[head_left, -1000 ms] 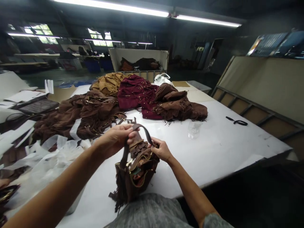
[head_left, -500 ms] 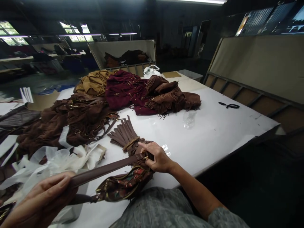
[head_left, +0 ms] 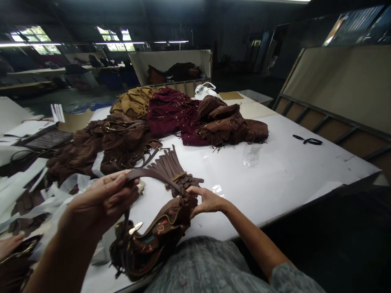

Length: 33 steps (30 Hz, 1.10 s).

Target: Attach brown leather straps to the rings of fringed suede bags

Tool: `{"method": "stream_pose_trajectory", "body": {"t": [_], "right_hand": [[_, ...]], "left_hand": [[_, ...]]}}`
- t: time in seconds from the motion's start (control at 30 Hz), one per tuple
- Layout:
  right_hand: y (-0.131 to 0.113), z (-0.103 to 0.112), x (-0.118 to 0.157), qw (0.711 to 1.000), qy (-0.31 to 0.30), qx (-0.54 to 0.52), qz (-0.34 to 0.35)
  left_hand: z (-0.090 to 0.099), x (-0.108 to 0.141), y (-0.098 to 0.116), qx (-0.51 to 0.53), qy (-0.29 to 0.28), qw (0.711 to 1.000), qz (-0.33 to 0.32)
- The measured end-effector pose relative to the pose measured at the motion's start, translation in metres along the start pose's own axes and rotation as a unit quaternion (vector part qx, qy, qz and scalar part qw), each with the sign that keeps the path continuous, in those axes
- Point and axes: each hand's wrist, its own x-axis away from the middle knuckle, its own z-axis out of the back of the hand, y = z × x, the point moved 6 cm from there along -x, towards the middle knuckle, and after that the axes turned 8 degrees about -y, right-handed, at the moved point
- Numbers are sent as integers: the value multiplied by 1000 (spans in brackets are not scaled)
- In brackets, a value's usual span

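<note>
A brown handbag (head_left: 159,236) with a patterned lining hangs at the table's near edge, its mouth gaping. My left hand (head_left: 100,199) is closed round its brown leather strap (head_left: 152,174), which arches up from the bag. At the strap's right end, my right hand (head_left: 206,201) grips the bag's side between thumb and fingers. Just behind the bag lies a bundle of brown leather strips (head_left: 172,167), tied round with a tan cord.
Maroon fringed bags (head_left: 171,110), tan ones (head_left: 134,101) and brown ones (head_left: 226,120) are heaped across the white table (head_left: 275,179). White paper scraps (head_left: 73,187) lie left. A black strap (head_left: 308,140) rests at right. Another person's hand (head_left: 10,246) shows at far left.
My left hand has risen and moved right, lifting the strap into an arch. The bag now hangs more upright, and my right hand has shifted down onto its side. The view has swung left.
</note>
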Motion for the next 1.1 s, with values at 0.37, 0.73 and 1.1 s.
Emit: {"method": "stream_pose_trajectory", "body": {"t": [0.37,0.73,1.1], "right_hand": [[13,101,14,912,406,51,15],[40,124,28,796,478,334,-159],[43,99,23,838,443,287,-140]], "left_hand": [[-7,32,-37,-124,-100,972,174],[-6,3,-49,-156,-133,972,118],[34,-5,-58,-280,-172,930,162]]}}
